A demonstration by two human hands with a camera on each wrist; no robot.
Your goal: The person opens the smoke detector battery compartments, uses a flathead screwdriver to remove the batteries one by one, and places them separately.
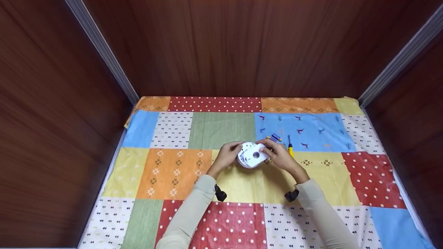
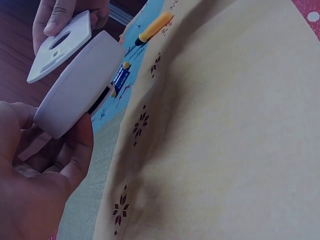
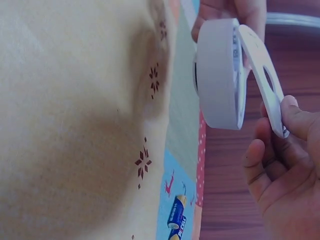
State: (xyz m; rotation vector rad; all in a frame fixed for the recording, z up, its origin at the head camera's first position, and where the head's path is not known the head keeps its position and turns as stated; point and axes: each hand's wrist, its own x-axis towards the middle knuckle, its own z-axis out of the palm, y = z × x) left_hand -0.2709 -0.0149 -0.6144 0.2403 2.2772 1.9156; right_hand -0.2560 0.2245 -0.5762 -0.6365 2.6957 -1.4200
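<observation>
My left hand [image 1: 227,155] grips a round white plastic housing [image 2: 82,82] by its rim, with thumb and fingers on opposite sides, held above the cloth. Between the thumb and fingers of my right hand [image 1: 283,158] is a flat white cover plate [image 3: 257,55] with a round hole in it. The plate tilts against the housing's open face: its far end is close to the rim, while the end I pinch stands apart. Small dark parts show inside the housing in the head view. Whether the two pieces touch, I cannot tell.
Just beyond my right hand, blue-and-gold batteries [image 1: 276,137] lie on the patchwork cloth [image 1: 228,129]. A yellow-handled screwdriver [image 1: 290,150] lies to their right. Dark wood-grain panels [image 1: 221,48] enclose the back and both sides.
</observation>
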